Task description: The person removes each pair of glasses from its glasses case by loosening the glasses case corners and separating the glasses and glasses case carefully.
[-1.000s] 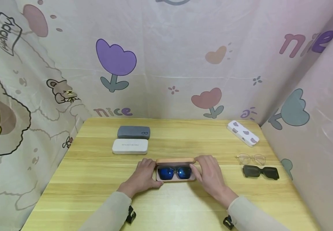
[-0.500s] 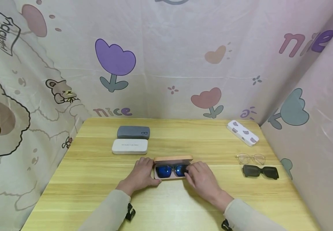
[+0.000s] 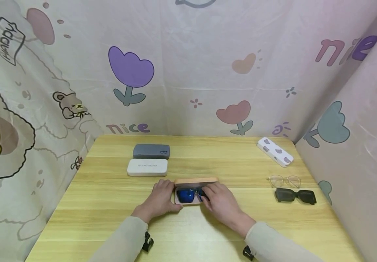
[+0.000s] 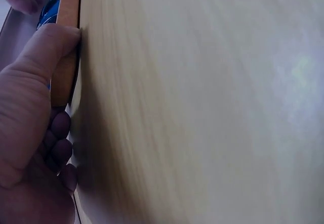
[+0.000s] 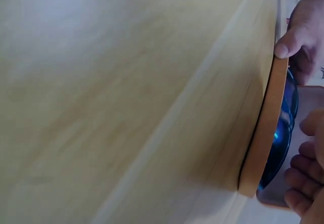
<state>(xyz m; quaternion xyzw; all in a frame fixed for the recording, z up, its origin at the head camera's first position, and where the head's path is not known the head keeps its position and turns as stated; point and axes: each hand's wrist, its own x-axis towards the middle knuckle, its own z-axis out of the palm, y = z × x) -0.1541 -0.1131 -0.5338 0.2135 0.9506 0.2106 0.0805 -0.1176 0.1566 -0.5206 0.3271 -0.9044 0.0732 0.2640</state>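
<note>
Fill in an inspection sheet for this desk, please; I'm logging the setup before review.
Surface: light wooden table, bare grain.
Job's things: tan glasses case open, blue-lensed sunglasses lying inside.
Clutter: grey case and white case at back left; spotted case at back right; clear-lens glasses and black sunglasses at right.
Grippers: left hand holds the case's left end; right hand rests over the sunglasses' right side, grip not clear.
Cables: nothing seen.
Surroundings: pink cartoon-print cloth on three sides.
</note>
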